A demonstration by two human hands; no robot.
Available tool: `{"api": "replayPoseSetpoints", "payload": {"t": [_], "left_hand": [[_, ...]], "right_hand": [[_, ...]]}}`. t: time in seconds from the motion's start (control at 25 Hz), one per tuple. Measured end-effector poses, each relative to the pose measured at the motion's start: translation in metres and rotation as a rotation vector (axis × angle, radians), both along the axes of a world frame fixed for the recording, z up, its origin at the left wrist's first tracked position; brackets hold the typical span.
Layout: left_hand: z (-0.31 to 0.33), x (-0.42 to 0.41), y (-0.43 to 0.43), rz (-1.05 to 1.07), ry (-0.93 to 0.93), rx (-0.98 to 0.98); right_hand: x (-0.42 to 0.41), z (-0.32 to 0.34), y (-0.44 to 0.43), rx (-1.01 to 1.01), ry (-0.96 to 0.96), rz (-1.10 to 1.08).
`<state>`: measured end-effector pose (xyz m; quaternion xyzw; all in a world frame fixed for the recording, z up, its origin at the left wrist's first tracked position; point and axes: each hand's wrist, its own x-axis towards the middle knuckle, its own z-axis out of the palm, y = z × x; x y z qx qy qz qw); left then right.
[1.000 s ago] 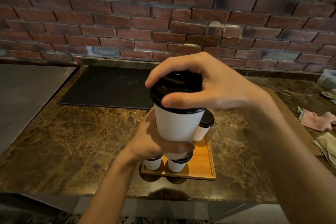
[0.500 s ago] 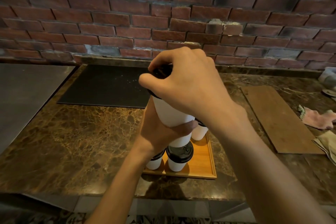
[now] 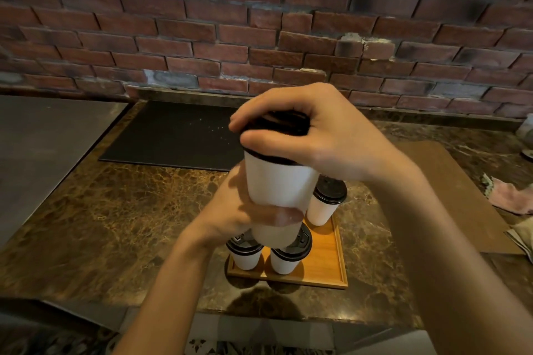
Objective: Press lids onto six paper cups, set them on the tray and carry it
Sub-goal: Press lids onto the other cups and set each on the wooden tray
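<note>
- The embossed marks on top of the three lidded cups [image 3: 285, 264] on the wooden tray [image 3: 328, 256] are too small for me to read. The side of the held cup [image 3: 277, 181] that faces me is plain white.
- My right hand [image 3: 326, 138] arches over the black lid [image 3: 284, 124], fingers curled over its far edge and thumb along its near rim, clamping it on the cup's mouth.
- My left hand [image 3: 239, 210] wraps the cup's lower half, with the thumb lying across the near side.
- The held cup is upright in the air between both hands, above the tray.
- Two lidded cups stand side by side at the tray's near left, and one stands at its far right.
- The tray rests on the marble counter [image 3: 129, 210], with a black mat [image 3: 178, 135] beyond it and a wooden board [image 3: 450, 181] to the right.
</note>
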<state>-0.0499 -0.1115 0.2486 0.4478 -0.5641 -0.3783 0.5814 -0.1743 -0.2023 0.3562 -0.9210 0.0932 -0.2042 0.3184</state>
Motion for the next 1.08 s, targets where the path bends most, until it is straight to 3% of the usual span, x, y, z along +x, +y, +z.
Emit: {"api": "replayPoseSetpoints", "payload": {"t": [0.12,0.2,0.28,0.32,0.4,0.48,0.6,0.68,0.76,0.84,0.96,1.08], "left_hand": [[-0.002,-0.009,-0.009,0.228,-0.033,-0.024],[-0.002,-0.014,-0.013,0.364,-0.084,-0.002],[0.0,-0.012,-0.013,0.352,-0.084,-0.006],[0.001,-0.007,-0.012,0.266,-0.06,-0.021],[0.005,0.005,-0.006,-0.007,-0.006,-0.048],[0.009,0.009,-0.003,-0.162,0.008,-0.036],[0.01,0.0,-0.005,0.0,0.008,-0.025],[0.009,-0.01,-0.011,0.185,-0.059,-0.017],[0.009,-0.014,-0.014,0.279,-0.133,-0.005],[0.007,-0.011,-0.013,0.234,-0.083,0.001],[0.009,-0.001,-0.01,0.056,-0.026,-0.014],[0.008,-0.001,-0.012,-0.063,-0.009,-0.077]], "right_hand": [[0.016,-0.008,0.017,-0.276,0.072,-0.455],[0.025,-0.01,0.025,-0.369,0.096,-0.613],[0.022,-0.004,0.019,-0.39,0.075,-0.511],[0.016,0.003,0.013,-0.327,0.084,-0.35],[0.003,0.015,0.004,-0.063,0.096,0.051],[-0.006,0.016,-0.001,0.094,0.049,0.217],[0.001,0.011,0.004,-0.003,-0.003,-0.069],[0.011,0.001,0.016,-0.242,0.06,-0.421],[0.018,-0.006,0.028,-0.448,0.057,-0.604],[0.014,-0.002,0.027,-0.458,0.025,-0.483],[-0.003,0.008,0.01,-0.203,-0.019,-0.117],[-0.012,0.002,0.0,-0.168,-0.097,0.003]]}}
